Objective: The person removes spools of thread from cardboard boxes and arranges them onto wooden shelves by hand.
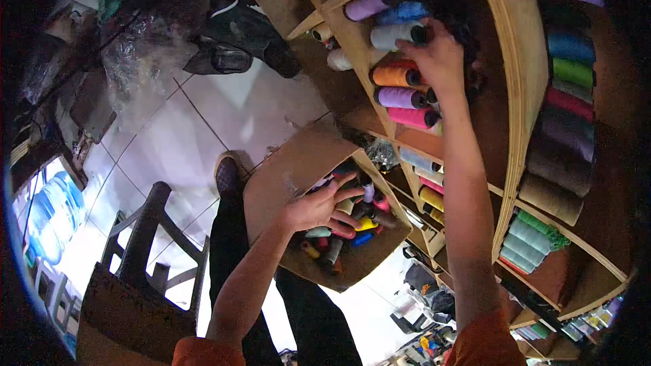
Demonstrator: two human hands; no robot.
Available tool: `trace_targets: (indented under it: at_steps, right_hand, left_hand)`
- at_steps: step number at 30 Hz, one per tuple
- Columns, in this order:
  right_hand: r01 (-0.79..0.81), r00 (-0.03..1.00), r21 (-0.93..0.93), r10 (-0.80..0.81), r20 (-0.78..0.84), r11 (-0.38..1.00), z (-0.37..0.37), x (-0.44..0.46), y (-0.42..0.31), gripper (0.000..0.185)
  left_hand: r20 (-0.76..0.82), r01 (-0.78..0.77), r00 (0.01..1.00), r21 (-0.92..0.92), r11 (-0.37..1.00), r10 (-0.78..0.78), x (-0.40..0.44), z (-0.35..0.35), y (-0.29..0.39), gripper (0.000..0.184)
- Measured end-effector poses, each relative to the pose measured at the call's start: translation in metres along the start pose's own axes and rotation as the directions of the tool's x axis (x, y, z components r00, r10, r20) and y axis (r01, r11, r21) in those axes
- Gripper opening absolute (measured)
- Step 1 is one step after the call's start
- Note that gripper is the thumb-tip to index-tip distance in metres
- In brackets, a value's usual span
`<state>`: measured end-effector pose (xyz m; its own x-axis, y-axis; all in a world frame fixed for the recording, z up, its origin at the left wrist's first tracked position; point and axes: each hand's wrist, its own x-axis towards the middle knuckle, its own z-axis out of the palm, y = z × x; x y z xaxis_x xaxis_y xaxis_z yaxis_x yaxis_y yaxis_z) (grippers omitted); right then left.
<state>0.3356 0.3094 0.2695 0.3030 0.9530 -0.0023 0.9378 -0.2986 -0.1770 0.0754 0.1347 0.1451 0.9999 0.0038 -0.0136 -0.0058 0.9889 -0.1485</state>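
My left hand (pixel 317 210) hovers with fingers spread over an open cardboard box (pixel 291 163) of mixed thread spools, holding nothing. Inside the box are a yellow spool (pixel 367 224) and a blue spool (pixel 361 239), among several others. Up in a wooden shelf compartment, my right hand (pixel 437 54) has its fingers closed around the dark end of a pale grey thread spool (pixel 391 36). Beside it lie a blue spool (pixel 401 13) and a lilac spool (pixel 365 6). Below it are an orange spool (pixel 393 76), a purple spool (pixel 399 97) and a pink spool (pixel 410 117).
Wooden shelf dividers (pixel 508 61) frame more compartments of spools on the right, including green thread cones (pixel 525 240). A dark wooden chair (pixel 146 264) stands at lower left. Plastic bags (pixel 152 47) are heaped on the tiled floor, near a blue water bottle (pixel 54 217).
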Motion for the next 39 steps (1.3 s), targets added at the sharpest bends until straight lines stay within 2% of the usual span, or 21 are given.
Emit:
trace_targets:
  at_steps: [3,6,9,13,15,17,18,20,21,22,23,24,25,26,27,28,29,32,33,36,39]
  right_hand:
    - [0.043,0.995,-0.125,-0.053,-0.078,0.991,0.021,0.016,0.006,0.052]
    - [0.077,0.995,-0.067,-0.081,-0.058,0.995,0.036,0.025,0.012,0.053]
    - [0.113,0.983,-0.157,-0.134,-0.125,0.981,0.04,0.023,0.012,0.054]
    - [0.114,0.977,-0.049,-0.121,-0.176,0.992,0.038,0.013,0.01,0.055]
    - [0.041,0.979,-0.103,-0.06,-0.193,0.994,0.025,-0.001,0.005,0.055]
    - [0.021,0.965,0.035,-0.011,-0.263,0.999,0.006,-0.03,-0.004,0.05]
    - [-0.001,0.957,0.104,0.031,-0.289,0.995,-0.001,-0.053,-0.005,0.047]
    - [-0.12,0.988,0.514,0.053,0.143,0.849,-0.015,-0.112,-0.009,0.038]
    - [-0.216,0.947,0.67,-0.013,0.32,0.71,-0.02,-0.138,-0.006,0.034]
    - [-0.415,0.82,0.703,-0.098,0.564,0.577,-0.015,-0.17,0.004,0.029]
    - [-0.607,0.637,0.661,-0.228,0.737,0.441,-0.006,-0.206,0.017,0.025]
    - [-0.666,0.488,0.543,-0.251,0.836,0.512,0.003,-0.238,0.023,0.025]
    - [-0.77,0.34,0.398,-0.208,0.917,0.498,0.024,-0.275,0.033,0.027]
    - [-0.85,0.286,0.321,-0.145,0.947,0.417,0.053,-0.317,0.048,0.03]
    - [-0.872,0.337,0.357,-0.119,0.934,0.334,0.1,-0.372,0.073,0.035]
    - [-0.682,0.707,0.699,-0.053,0.706,0.216,0.175,-0.459,0.109,0.046]
    - [-0.548,0.656,0.36,0.121,0.745,0.755,0.149,-0.466,0.088,0.061]
    - [-0.1,0.914,-0.078,0.122,0.386,0.992,0.22,-0.556,0.092,0.068]
    - [-0.188,0.88,-0.113,0.218,0.422,0.976,0.229,-0.558,0.084,0.052]
    - [-0.403,0.741,-0.189,0.441,0.506,0.895,0.235,-0.561,0.072,0.054]
    - [-0.551,0.742,0.109,0.426,0.518,0.828,0.26,-0.584,0.085,0.063]
  left_hand:
    - [-0.01,0.02,1.0,-0.004,1.0,-0.021,-0.002,-0.001,-0.001,0.071]
    - [-0.006,0.034,0.999,0.023,0.999,-0.034,0.0,-0.002,0.0,0.071]
    - [0.001,0.043,0.999,0.052,0.998,-0.044,0.002,-0.006,-0.001,0.07]
    - [-0.053,0.093,0.995,0.063,0.994,-0.09,0.001,-0.009,-0.012,0.062]
    - [-0.023,0.067,0.998,0.469,0.881,-0.064,0.007,-0.034,-0.031,0.066]
    - [-0.239,0.272,0.956,0.491,0.827,-0.173,0.004,-0.019,-0.029,0.062]
    - [-0.372,0.362,0.91,0.489,0.794,-0.186,0.001,-0.014,-0.031,0.047]
    - [-0.58,0.553,0.805,0.66,0.509,-0.123,0.002,-0.029,-0.048,0.042]
    - [-0.575,0.557,0.818,0.788,0.264,-0.011,0.003,-0.04,-0.054,0.037]
    - [-0.435,0.47,0.87,0.873,-0.128,0.231,-0.002,-0.05,-0.066,0.032]
    - [-0.622,0.642,0.745,0.767,-0.003,0.243,-0.001,-0.061,-0.076,0.032]
    - [-0.601,0.666,0.666,0.746,0.011,0.442,-0.01,-0.087,-0.096,0.036]
    - [-0.554,0.685,0.677,0.715,-0.141,0.484,-0.018,-0.098,-0.104,0.04]
    - [-0.496,0.691,0.694,0.661,-0.292,0.522,-0.021,-0.106,-0.11,0.044]
    - [-0.508,0.697,0.694,0.651,-0.3,0.51,-0.024,-0.108,-0.121,0.047]
    - [-0.523,0.705,0.691,0.639,-0.306,0.499,-0.029,-0.108,-0.134,0.05]
    - [-0.532,0.712,0.687,0.627,-0.316,0.494,-0.031,-0.108,-0.141,0.053]
    - [-0.423,0.658,0.743,0.605,-0.448,0.519,-0.041,-0.149,-0.19,0.066]
    - [-0.455,0.689,0.72,0.553,-0.468,0.523,-0.04,-0.147,-0.198,0.076]
    - [-0.493,0.749,0.659,0.496,-0.438,0.569,-0.038,-0.176,-0.212,0.078]
    - [-0.627,0.787,0.573,0.242,-0.567,0.527,-0.013,-0.115,-0.219,0.075]
